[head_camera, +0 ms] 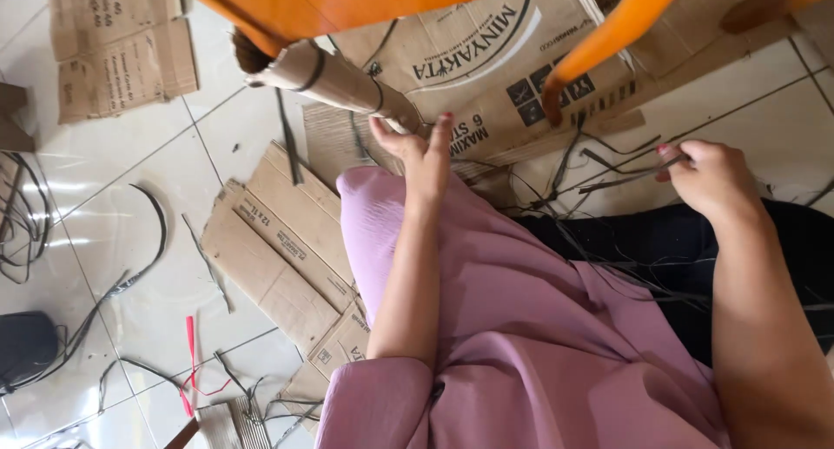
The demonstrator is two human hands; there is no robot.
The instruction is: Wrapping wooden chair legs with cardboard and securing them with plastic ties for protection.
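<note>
On the white tile floor (130, 197), under an orange chair cut off at the top edge (347, 2), left hand (421, 154) w/ fingers curled round the end of a rolled brown cardboard tube (330, 80). Right hand (712, 175) pinches thin dark strips (625, 178); their far ends are lost in the tangle.

I note flattened cardboard pieces (278, 249) near left on the white tiled floor (148, 197), an orange chair (347, 2) far, a red strip (189, 362) near left.
</note>
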